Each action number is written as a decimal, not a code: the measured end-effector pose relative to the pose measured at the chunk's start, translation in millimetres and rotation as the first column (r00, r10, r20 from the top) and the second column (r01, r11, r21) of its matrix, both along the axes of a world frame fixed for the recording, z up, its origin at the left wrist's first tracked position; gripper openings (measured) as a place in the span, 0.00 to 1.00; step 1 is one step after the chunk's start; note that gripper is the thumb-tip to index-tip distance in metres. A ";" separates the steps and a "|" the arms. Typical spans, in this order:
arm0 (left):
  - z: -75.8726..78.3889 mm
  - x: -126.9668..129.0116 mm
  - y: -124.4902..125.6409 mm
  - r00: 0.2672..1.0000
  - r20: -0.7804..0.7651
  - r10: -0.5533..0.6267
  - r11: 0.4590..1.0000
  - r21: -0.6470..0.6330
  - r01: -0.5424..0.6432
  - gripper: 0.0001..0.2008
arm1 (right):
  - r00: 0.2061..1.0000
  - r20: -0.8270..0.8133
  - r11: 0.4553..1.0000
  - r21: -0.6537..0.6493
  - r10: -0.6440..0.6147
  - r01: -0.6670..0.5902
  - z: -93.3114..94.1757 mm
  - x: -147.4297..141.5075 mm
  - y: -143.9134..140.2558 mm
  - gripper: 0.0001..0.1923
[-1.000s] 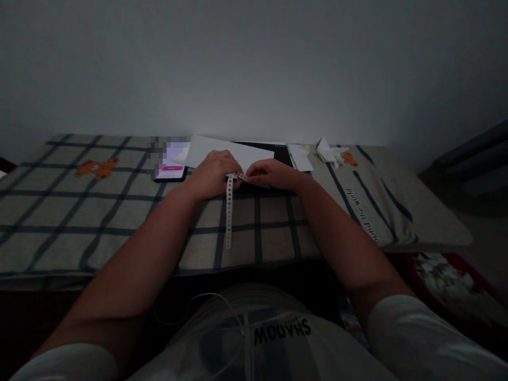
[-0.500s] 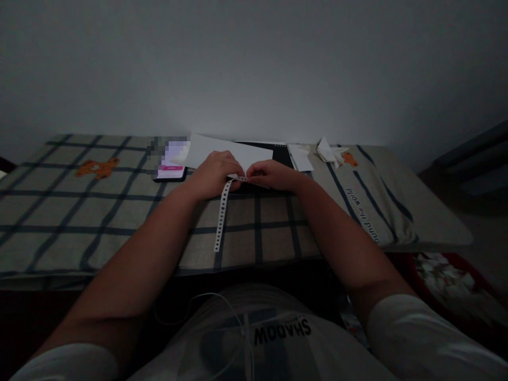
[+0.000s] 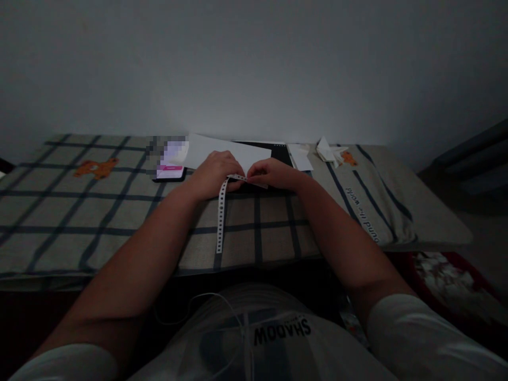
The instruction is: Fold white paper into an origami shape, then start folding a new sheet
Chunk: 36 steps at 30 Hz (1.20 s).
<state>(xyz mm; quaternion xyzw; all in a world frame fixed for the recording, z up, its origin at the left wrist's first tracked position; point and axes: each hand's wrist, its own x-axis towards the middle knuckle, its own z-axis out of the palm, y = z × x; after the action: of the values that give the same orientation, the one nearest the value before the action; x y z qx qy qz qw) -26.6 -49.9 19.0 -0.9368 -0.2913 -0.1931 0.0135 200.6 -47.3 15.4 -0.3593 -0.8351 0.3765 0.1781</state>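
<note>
A narrow paper strip with a row of punched holes (image 3: 220,222) hangs down over the front of the cloth and bends at the top towards my fingers. My right hand (image 3: 270,173) pinches this strip, thumb and forefinger closed near the lower edge of a white sheet of paper (image 3: 230,151). My left hand (image 3: 216,175) is closed on the sheet's lower left part, its fingertips beside the bend of the strip. Part of the sheet's lower edge is hidden by both hands. Beneath the sheet lies a dark flat item (image 3: 281,152) with small holes along its top edge.
A phone with a lit screen (image 3: 170,166) lies left of the sheet. Right of it are a small white paper piece (image 3: 302,159) and crumpled paper (image 3: 325,150). A checked cloth (image 3: 130,211) covers the table against the wall. A red container of paper scraps (image 3: 448,280) stands low right.
The strip's hanging end has swung slightly to the right and hangs straighter. More strip shows to the right below my right fingers. Both hands have hardly moved.
</note>
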 end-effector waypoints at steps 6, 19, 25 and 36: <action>2.0 0.5 -0.8 1.000 0.012 -0.016 0.999 -0.028 0.016 0.09 | 0.998 -0.016 0.995 0.068 0.068 -0.067 -1.2 -2.0 0.1 0.14; 3.6 -0.4 -1.2 1.000 -0.018 0.000 1.000 0.012 0.000 0.11 | 0.999 -0.025 0.999 0.035 0.020 -0.019 -5.4 0.6 5.5 0.16; 4.0 0.6 -1.7 1.000 -0.018 -0.003 1.000 -0.008 0.003 0.12 | 0.999 -0.028 1.000 0.020 0.022 -0.022 -6.6 -0.7 4.9 0.16; 4.9 -0.2 -2.5 1.000 -0.018 0.019 0.999 -0.044 -0.020 0.10 | 0.997 -0.056 0.998 0.034 0.062 -0.060 -3.8 -1.1 2.0 0.12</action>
<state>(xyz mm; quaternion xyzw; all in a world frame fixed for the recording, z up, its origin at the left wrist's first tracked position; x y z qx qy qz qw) -26.8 -52.4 23.9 -0.9357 -0.3046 -0.1782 -0.0027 199.5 -45.4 11.6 -0.3199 -0.8463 0.3782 0.1960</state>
